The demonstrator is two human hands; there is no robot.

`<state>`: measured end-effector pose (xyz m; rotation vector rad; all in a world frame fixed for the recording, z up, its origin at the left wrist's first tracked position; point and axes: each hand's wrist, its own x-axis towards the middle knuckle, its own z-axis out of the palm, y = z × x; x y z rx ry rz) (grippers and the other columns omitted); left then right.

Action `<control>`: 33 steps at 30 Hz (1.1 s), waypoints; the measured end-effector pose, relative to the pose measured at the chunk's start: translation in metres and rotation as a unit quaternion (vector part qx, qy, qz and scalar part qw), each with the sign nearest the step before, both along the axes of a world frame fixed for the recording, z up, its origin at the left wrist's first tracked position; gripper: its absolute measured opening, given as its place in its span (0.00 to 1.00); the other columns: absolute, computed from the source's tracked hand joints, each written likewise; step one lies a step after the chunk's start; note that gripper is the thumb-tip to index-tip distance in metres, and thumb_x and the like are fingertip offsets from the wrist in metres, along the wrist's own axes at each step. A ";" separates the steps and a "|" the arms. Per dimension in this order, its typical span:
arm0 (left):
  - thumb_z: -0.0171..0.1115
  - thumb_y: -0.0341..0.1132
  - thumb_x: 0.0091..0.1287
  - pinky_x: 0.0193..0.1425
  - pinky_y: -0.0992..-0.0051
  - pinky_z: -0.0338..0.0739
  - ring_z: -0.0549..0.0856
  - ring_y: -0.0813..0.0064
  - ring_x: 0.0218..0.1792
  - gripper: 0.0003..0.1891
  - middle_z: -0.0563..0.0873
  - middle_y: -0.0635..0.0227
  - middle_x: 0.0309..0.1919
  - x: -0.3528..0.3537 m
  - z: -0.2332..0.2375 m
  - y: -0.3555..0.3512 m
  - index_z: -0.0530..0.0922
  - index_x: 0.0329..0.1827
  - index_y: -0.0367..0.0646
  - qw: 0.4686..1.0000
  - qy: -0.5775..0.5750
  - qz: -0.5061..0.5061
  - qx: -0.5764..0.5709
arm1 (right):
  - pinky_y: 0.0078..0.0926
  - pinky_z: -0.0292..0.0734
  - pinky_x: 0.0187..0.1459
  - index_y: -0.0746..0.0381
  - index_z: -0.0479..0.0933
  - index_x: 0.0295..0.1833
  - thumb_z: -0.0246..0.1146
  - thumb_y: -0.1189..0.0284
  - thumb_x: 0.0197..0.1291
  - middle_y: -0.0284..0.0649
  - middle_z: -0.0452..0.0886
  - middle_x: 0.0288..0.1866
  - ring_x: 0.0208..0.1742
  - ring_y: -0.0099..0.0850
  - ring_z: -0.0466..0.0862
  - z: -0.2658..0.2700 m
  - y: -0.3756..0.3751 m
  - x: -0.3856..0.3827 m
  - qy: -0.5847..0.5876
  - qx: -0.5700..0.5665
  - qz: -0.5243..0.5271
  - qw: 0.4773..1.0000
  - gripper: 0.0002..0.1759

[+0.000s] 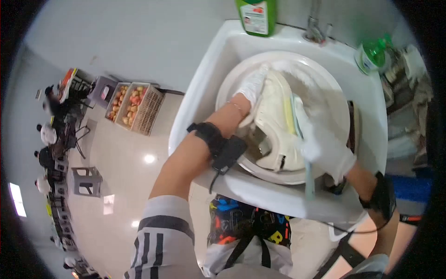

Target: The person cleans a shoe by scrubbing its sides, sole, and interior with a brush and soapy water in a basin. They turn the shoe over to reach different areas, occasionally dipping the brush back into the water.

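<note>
A cream-white shoe is tilted on its side over a round white basin of cloudy water. My left hand, in a white glove, grips the shoe near its toe end; some of its fingers are hidden behind the shoe. In my right hand, also gloved in white and blurred by motion, is a brush with a pale green handle. Its yellow bristles lie along the shoe's side. Suds float at the basin's far side.
The basin stands in a white sink with a tap. Green bottles stand on its rim. Cloths and bags are heaped at right. Crates of fruit, a grey stool and seated people are at left.
</note>
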<state>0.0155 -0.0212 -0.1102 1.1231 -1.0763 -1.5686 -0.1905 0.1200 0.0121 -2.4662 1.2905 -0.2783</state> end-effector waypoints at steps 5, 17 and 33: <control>0.53 0.55 0.70 0.64 0.72 0.69 0.76 0.69 0.56 0.30 0.78 0.60 0.58 -0.006 0.064 0.028 0.72 0.64 0.40 0.997 -0.074 -0.003 0.023 | 0.39 0.68 0.56 0.76 0.48 0.73 0.60 0.70 0.55 0.59 0.77 0.43 0.42 0.50 0.79 0.044 0.006 0.019 0.018 0.138 -0.008 0.990 0.44; 0.56 0.45 0.69 0.58 0.70 0.73 0.79 0.71 0.51 0.21 0.82 0.62 0.51 -0.031 0.033 0.003 0.77 0.57 0.40 0.997 0.010 -0.073 -0.031 | 0.40 0.60 0.67 0.68 0.57 0.72 0.50 0.63 0.68 0.60 0.66 0.66 0.67 0.50 0.67 -0.007 -0.046 0.023 0.083 -0.010 -0.119 0.989 0.31; 0.53 0.47 0.70 0.65 0.70 0.67 0.74 0.68 0.60 0.25 0.76 0.61 0.61 -0.023 0.070 0.029 0.71 0.65 0.40 0.998 0.040 -0.042 0.025 | 0.42 0.62 0.65 0.67 0.60 0.69 0.51 0.65 0.67 0.61 0.67 0.63 0.65 0.51 0.68 0.022 -0.026 0.023 0.109 0.054 -0.102 0.987 0.28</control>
